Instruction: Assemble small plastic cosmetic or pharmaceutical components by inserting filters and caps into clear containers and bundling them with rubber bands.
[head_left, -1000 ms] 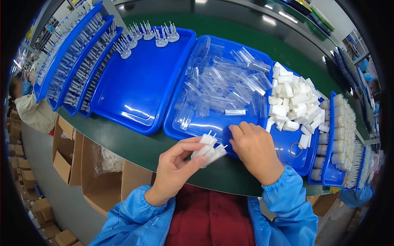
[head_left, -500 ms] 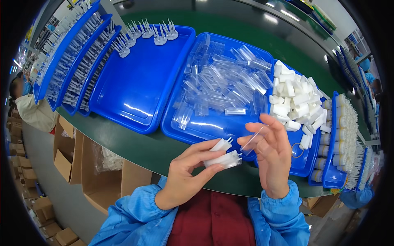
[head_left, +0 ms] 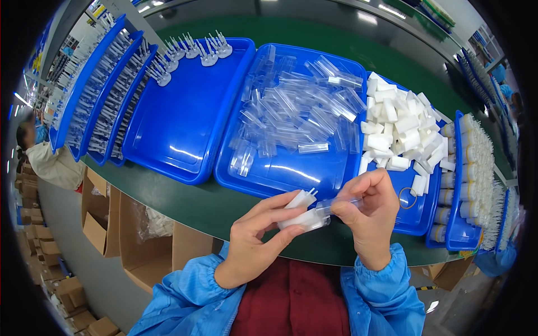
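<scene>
My left hand is closed around white foam-like pieces, with thin pale prongs sticking out at their right ends. Between thumb and fingers of my right hand is a small clear plastic sleeve, held sideways. Its left end meets the lower white piece; whether it encloses the prongs there is too small to tell. Just beyond my hands, a blue tray carries a heap of similar clear sleeves. White blocks are piled in another blue tray, beyond my right hand.
A blue tray at the left has several pronged white pieces at its far end. Stacked, tilted trays stand further left. At the right, a tray holds bristly white parts. Cardboard boxes sit below the table edge.
My right fingers have closed in a pinch on the clear sleeve and brought it left, against the lower white piece. My left hand has stayed nearly in place.
</scene>
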`<action>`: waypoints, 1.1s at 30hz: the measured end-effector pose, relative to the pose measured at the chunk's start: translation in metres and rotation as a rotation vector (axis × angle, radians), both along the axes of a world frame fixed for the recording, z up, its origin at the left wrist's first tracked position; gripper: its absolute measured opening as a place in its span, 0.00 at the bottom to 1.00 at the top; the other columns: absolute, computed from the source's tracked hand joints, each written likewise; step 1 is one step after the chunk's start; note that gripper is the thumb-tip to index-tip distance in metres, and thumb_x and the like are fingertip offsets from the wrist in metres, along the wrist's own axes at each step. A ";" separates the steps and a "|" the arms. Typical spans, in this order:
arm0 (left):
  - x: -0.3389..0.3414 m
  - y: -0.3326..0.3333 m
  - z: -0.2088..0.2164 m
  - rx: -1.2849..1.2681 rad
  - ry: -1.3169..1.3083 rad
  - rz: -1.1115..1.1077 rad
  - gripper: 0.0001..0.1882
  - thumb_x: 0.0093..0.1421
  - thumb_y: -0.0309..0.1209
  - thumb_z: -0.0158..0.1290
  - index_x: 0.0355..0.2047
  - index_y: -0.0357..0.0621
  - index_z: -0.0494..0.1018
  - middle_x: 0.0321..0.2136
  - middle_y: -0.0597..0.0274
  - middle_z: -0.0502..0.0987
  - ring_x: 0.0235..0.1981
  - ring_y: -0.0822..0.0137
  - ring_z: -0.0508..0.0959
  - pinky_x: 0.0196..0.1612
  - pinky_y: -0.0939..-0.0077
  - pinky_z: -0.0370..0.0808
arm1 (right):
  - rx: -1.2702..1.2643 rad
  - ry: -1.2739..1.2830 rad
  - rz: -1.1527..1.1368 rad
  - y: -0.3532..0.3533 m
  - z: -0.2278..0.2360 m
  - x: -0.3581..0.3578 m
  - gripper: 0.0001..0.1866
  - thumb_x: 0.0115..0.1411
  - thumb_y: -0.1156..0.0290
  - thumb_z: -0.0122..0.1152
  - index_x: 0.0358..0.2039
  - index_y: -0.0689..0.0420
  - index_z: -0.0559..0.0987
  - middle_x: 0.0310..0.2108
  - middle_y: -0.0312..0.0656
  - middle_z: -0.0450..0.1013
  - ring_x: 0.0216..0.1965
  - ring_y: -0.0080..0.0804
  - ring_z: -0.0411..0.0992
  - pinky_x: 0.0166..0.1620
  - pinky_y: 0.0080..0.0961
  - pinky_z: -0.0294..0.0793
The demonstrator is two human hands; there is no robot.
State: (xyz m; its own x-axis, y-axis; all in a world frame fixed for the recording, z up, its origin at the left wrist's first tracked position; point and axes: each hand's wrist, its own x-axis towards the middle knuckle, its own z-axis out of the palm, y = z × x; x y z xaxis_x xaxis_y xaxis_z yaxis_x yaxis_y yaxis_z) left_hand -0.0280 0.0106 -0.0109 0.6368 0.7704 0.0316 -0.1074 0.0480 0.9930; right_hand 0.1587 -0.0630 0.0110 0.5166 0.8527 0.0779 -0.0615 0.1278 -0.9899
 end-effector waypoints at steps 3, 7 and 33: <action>0.000 0.000 -0.001 0.016 -0.007 -0.002 0.15 0.61 0.18 0.60 0.49 0.35 0.79 0.57 0.48 0.73 0.55 0.61 0.78 0.52 0.72 0.81 | 0.010 0.033 -0.027 0.004 -0.002 0.000 0.21 0.52 0.82 0.75 0.34 0.56 0.67 0.32 0.46 0.78 0.35 0.26 0.78 0.41 0.23 0.77; 0.001 -0.001 0.000 0.016 -0.020 -0.002 0.15 0.62 0.18 0.59 0.50 0.34 0.79 0.58 0.47 0.73 0.55 0.59 0.77 0.53 0.71 0.82 | -0.054 0.083 -0.021 0.003 0.000 -0.002 0.21 0.52 0.82 0.75 0.34 0.57 0.67 0.31 0.47 0.78 0.35 0.28 0.78 0.42 0.23 0.76; 0.010 -0.009 0.003 0.203 0.181 0.066 0.16 0.60 0.20 0.61 0.49 0.38 0.81 0.55 0.44 0.77 0.54 0.55 0.80 0.54 0.68 0.77 | -0.101 -0.344 -0.070 -0.007 -0.013 -0.013 0.21 0.47 0.73 0.80 0.36 0.59 0.74 0.35 0.43 0.77 0.47 0.36 0.76 0.47 0.31 0.74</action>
